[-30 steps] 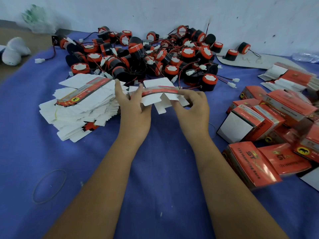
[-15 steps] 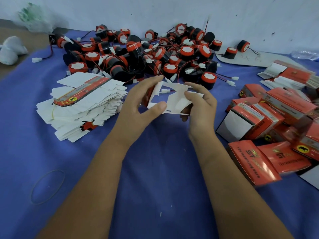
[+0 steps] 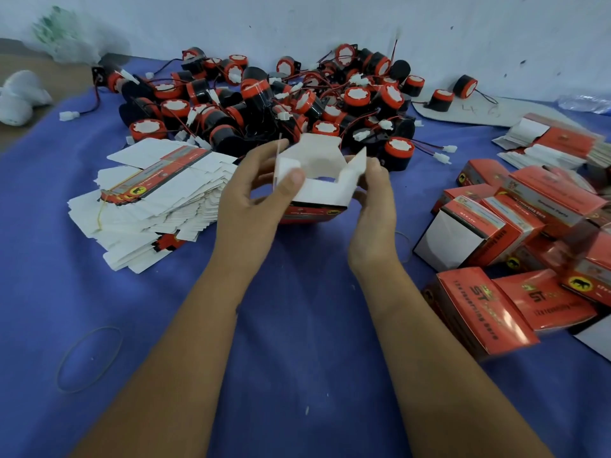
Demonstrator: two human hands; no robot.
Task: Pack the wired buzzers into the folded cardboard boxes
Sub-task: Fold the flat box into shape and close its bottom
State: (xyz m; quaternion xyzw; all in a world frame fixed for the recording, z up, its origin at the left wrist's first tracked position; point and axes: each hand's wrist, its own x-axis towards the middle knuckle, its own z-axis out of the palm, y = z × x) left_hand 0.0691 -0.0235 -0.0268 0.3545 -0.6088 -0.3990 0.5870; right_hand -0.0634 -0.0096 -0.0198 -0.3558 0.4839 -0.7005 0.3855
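1. Blue tabletop (image 3: 297, 325) is carrying all stock.
2. Buzzer heap (image 3: 281, 100) is lying at 12 o'clock.
3. Flat carton stack (image 3: 158, 200) is sitting at 9 o'clock; closed boxes (image 3: 496, 259) at 3 o'clock.
4. Opened box (image 3: 317, 190), centre, flaps up, is being gripped by left hand (image 3: 251, 206) and right hand (image 3: 373, 209).

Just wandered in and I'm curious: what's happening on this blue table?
A person is packing buzzers. The left hand and right hand hold an opened cardboard box, flaps up and still empty. Behind it lies a pile of wired buzzers, a stack of flat boxes sits to the left, and finished red boxes are on the right.
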